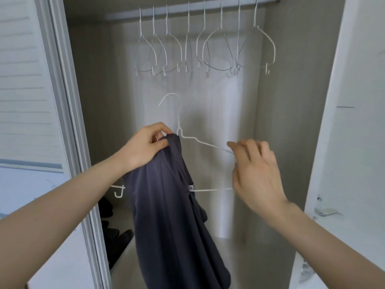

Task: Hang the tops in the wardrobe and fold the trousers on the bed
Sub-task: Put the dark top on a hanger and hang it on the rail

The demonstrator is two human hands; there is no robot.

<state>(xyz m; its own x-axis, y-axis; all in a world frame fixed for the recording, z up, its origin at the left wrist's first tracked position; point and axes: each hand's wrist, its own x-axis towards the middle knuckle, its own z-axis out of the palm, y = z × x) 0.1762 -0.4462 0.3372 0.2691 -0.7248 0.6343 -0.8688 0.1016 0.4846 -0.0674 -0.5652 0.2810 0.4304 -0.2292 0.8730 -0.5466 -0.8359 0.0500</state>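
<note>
Both forearms come in from the bottom corners, bare, reaching into the open wardrobe (291, 101). The left hand (143, 147) is pinching the bunched-up shoulder of a dark grey top (166, 215) right at the left side of a white wire hanger (200, 142), fingers curled tight on the fabric just below the hanger's neck. The right hand (256, 170) is blurry, but its fingers look curled around the hanger's right arm, thumb and forefinger closing on the wire near the end.

So the top is only half on: it hangs in a long bundle off the left side of the hanger, with a small white label showing where the bottom bar crosses the fabric. The hanger's right arm and most of the bottom bar are bare wire. Its hook points up and left and isn't on anything; it's well below the rail (187, 9).

Up top, a row of empty white wire hangers (208, 49) hangs on that rail. Down low on the left inside the wardrobe there's some dark stuff (114, 226) that I can't make out.
</note>
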